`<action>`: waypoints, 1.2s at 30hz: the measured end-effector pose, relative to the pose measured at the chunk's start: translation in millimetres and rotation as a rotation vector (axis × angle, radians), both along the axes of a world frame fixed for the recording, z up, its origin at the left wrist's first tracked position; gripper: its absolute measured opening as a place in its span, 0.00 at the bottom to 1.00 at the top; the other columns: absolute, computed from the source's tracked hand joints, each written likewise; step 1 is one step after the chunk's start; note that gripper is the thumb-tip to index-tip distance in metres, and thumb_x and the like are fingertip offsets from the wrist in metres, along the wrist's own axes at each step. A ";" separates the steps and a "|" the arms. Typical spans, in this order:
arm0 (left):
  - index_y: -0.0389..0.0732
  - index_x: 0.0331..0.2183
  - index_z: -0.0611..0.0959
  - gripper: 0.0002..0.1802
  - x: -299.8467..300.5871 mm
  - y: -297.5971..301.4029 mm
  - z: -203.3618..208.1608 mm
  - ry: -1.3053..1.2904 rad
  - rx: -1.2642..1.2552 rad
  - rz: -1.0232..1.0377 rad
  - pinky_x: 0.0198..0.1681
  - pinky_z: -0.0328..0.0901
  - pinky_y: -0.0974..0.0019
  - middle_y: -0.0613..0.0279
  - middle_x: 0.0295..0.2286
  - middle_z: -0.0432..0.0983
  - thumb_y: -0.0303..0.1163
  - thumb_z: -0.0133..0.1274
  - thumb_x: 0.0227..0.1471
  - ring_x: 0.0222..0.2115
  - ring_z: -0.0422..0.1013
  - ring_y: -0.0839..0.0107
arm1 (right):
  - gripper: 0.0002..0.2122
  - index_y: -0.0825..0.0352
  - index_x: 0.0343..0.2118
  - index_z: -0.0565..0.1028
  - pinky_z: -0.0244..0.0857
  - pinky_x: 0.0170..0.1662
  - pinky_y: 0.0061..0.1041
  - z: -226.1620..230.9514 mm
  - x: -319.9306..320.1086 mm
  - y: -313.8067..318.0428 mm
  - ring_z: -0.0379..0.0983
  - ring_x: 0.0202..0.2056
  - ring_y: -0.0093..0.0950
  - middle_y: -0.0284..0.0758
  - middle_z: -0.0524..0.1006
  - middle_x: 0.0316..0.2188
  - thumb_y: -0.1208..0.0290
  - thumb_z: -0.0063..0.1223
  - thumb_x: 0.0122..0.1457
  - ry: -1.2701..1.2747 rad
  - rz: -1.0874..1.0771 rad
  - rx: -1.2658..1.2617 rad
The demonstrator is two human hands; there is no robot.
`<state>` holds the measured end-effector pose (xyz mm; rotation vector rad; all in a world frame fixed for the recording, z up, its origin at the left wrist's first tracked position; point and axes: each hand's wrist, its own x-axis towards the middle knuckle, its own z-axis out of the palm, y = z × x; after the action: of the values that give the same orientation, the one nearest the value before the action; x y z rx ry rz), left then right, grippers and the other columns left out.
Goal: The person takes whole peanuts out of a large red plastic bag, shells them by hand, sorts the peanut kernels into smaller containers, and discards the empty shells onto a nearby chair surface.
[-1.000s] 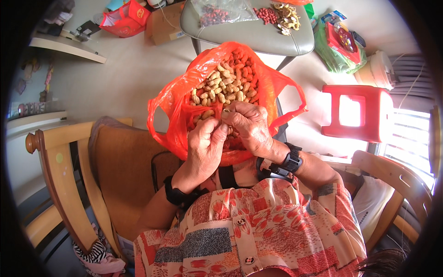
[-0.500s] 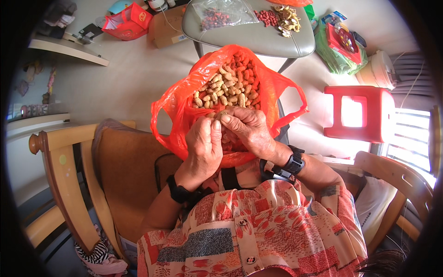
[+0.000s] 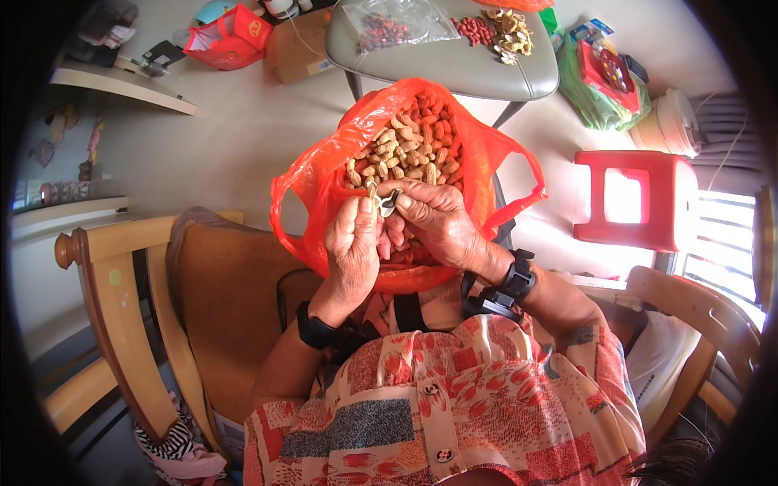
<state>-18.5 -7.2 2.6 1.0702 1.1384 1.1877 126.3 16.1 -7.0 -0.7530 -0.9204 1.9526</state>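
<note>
A red plastic bag [image 3: 306, 212] full of unshelled peanuts [image 3: 403, 154] stands open in front of me. Over its near side, my left hand [image 3: 353, 247] pinches one end of a cracked peanut [image 3: 388, 202] between thumb and fingers. My right hand [image 3: 438, 223] grips the other end with its thumb and bent forefinger. The pod gapes between the two thumbs and its inside looks dark. Whether kernels sit in it is too small to tell. Both hands touch it, just nearer to me than the heaped peanuts.
Beyond the bag, a grey padded stool [image 3: 454, 74] carries a clear bag [image 3: 401, 23] of red kernels, loose kernels [image 3: 474, 31] and empty shells [image 3: 512, 34]. A red plastic stool [image 3: 677, 202] stands at the right. Wooden chairs [image 3: 121, 324] flank me, and a cardboard box [image 3: 296, 53] lies at the back.
The peanut, mostly hidden by my fingers before, is now split and visible. My hands have tilted a little apart around it. The whole view has shifted slightly.
</note>
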 end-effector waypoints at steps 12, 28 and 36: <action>0.35 0.31 0.71 0.14 -2.4 1.9 0.7 0.174 0.135 -0.057 0.17 0.60 0.78 0.66 0.20 0.69 0.32 0.34 0.63 0.18 0.67 0.81 | 0.16 0.73 0.51 0.66 0.68 0.34 0.24 -6.8 4.2 2.9 0.72 0.32 0.27 0.37 0.74 0.31 0.69 0.39 0.64 0.187 0.107 -0.178; 0.29 0.29 0.73 0.07 -13.7 9.4 -1.2 1.163 0.903 -0.061 0.26 0.63 0.59 0.51 0.26 0.69 0.20 0.53 0.44 0.25 0.67 0.56 | 0.13 0.76 0.44 0.68 0.70 0.42 0.28 -15.2 4.4 4.8 0.74 0.38 0.32 0.42 0.73 0.38 0.71 0.34 0.65 0.313 0.010 -0.386; 0.27 0.32 0.75 0.05 -21.5 8.7 -14.8 0.987 0.810 0.038 0.28 0.65 0.59 0.47 0.27 0.71 0.19 0.48 0.50 0.25 0.68 0.54 | 0.15 0.73 0.44 0.68 0.63 0.52 0.31 -17.3 3.4 9.1 0.70 0.46 0.33 0.40 0.72 0.44 0.66 0.36 0.64 0.436 0.076 -0.520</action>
<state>-40.0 1.6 -12.2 2.4369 1.4085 1.1836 129.7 25.3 -24.3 -0.5368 -0.1786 2.3291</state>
